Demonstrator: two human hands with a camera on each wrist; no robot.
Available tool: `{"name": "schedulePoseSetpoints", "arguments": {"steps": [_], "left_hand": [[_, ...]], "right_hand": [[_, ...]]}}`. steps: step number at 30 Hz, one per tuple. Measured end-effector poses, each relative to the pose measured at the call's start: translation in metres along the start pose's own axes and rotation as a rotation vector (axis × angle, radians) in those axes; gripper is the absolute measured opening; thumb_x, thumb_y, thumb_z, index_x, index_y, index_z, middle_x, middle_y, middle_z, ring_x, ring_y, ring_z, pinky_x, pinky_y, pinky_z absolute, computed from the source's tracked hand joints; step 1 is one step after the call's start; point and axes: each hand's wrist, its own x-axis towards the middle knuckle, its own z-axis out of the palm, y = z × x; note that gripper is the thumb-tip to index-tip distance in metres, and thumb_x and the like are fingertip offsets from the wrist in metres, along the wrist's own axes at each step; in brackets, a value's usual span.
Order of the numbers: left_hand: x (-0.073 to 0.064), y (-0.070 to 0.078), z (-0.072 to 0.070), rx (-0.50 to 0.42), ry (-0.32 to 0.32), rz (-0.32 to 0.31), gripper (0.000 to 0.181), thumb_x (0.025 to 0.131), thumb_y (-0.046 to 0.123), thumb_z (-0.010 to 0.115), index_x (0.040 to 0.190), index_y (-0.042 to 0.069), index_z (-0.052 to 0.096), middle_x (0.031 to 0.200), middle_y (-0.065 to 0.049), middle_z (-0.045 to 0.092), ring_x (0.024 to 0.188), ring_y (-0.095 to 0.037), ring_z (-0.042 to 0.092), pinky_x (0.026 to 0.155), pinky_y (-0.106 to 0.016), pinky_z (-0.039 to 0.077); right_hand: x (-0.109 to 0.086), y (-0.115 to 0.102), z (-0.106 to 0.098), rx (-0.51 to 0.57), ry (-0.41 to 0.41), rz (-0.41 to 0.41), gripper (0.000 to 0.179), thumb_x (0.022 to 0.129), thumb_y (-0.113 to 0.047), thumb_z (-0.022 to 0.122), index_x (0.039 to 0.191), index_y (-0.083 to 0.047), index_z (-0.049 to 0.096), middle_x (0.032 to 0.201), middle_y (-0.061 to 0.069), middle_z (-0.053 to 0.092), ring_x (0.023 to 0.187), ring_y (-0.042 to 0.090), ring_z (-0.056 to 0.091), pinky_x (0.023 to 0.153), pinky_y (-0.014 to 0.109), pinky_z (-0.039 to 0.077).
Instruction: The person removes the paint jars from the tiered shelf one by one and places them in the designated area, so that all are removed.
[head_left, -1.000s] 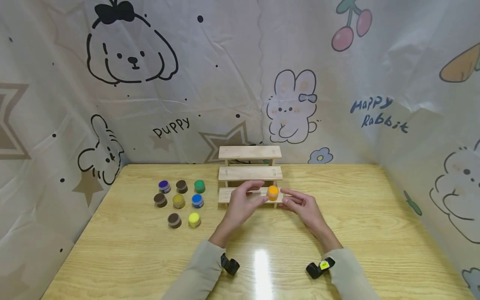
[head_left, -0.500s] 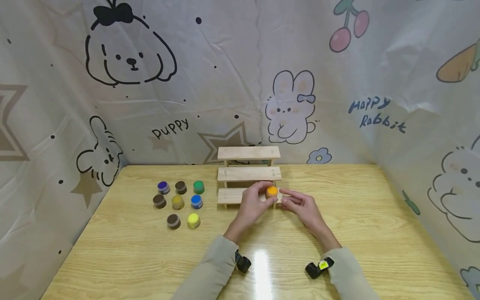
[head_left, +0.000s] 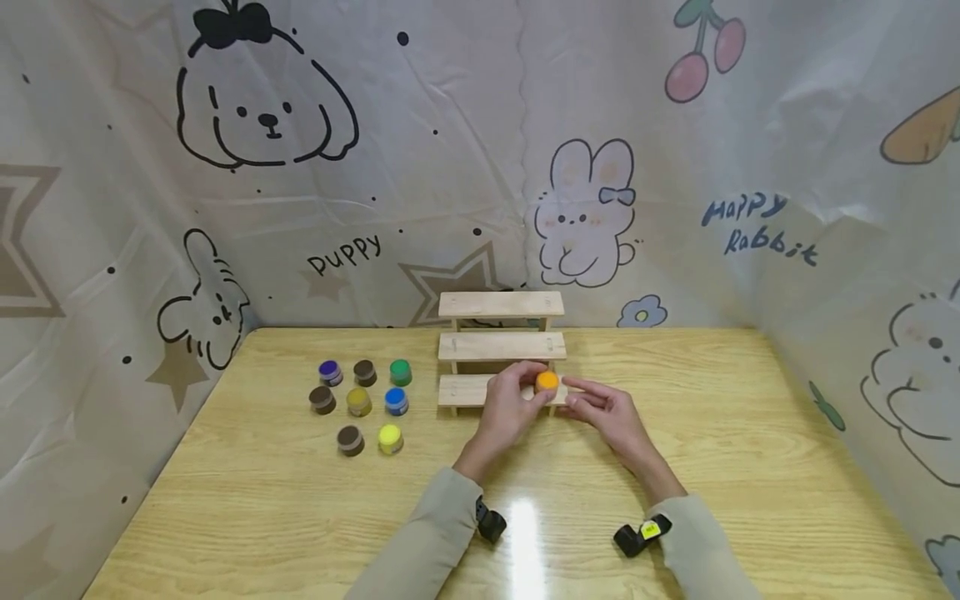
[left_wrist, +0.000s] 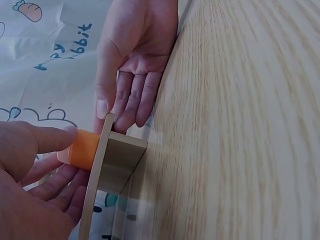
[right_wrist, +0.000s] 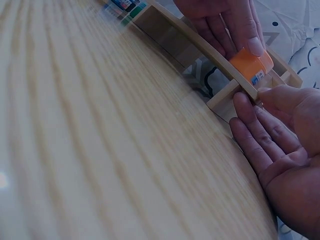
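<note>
An orange paint jar (head_left: pixel 547 382) stands upright at the right end of the lowest step of a three-tier wooden display stand (head_left: pixel 461 390). My left hand (head_left: pixel 508 410) pinches this jar, with the thumb (left_wrist: pixel 55 139) on its near side and fingers behind. In the right wrist view the jar (right_wrist: pixel 250 67) meets the board with its base. At the step's right end, my right hand (head_left: pixel 611 418) holds the board, its thumb (right_wrist: pixel 280 97) against the edge and the other fingers loosely bent beside the support below.
Left of the stand, several small paint jars sit on the wood-grain table (head_left: pixel 262 517), among them a purple jar (head_left: pixel 330 372), a green jar (head_left: pixel 401 372), a blue jar (head_left: pixel 396 402) and a yellow jar (head_left: pixel 390 439). A printed cloth (head_left: pixel 450 167) hangs close behind the stand.
My left hand has moved right and closed its thumb and fingers round the orange jar, which it stood apart from or only touched before. My right hand stays at the step's end.
</note>
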Motion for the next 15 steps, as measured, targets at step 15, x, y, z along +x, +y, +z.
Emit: {"name": "schedulePoseSetpoints", "arguments": {"steps": [15], "left_hand": [[-0.008,-0.004,-0.012,-0.036,0.000,-0.003,0.032,0.088,0.003,0.081,0.118,-0.002,0.071,0.111,-0.012,0.072,0.101,-0.026,0.069,0.092,-0.041,0.058]], "right_hand": [[0.000,-0.001,0.000,-0.012,0.000,-0.016,0.041,0.102,-0.011,0.065,0.140,0.005,0.059,0.122,0.028,0.069,0.099,0.019,0.074,0.089,0.036,0.059]]}}
